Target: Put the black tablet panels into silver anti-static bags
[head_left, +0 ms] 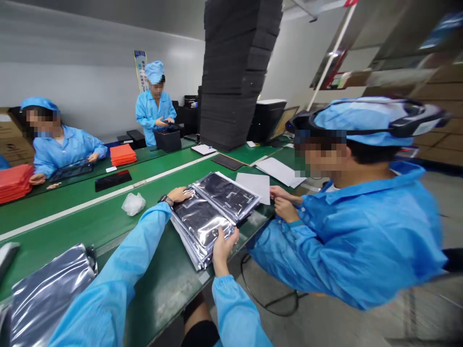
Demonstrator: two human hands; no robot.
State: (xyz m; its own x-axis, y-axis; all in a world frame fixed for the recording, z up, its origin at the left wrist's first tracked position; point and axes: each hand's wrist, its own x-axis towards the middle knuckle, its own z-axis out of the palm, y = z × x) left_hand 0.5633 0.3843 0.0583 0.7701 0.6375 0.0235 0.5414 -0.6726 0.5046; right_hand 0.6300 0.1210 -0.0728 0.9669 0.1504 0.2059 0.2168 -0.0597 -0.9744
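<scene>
1. Though fanned out along one side, stack of silver antistatic bags (200,224) lying on green worktop (72,226), close to its edge and between both hands; probably held from two sides because slippery film lets the bags slide apart.
2. Left hand (180,194), wristwatch on wrist, at far edge of stack; fingers (186,193) closed over that edge, apparently pressing down to pin the pile.
3. Right hand (224,248) at near edge of stack; fingers (231,236) curled shut, gripping the layers, likely for keeping the fanned side from spreading further.
4. Dark contents visible through top bags; exact item unclear because of glare on film.
5. Looser pile of similar bags (47,301) at lower left on worktop, just beside left forearm, perhaps placed there for easy reach.
6. Crumpled clear plastic bag (133,204) on worktop, near left hand, apart from stack.
7. Co-worker's hands (284,205) at right, on white paper sheet (255,187), near stack but apart from the person's own hands.
8. Farther along, red foam pads (123,155) on worktop, tall column of black foam sheets (231,72) behind, both likely stacked as supplies for the seated co-worker's black tray (70,169).
</scene>
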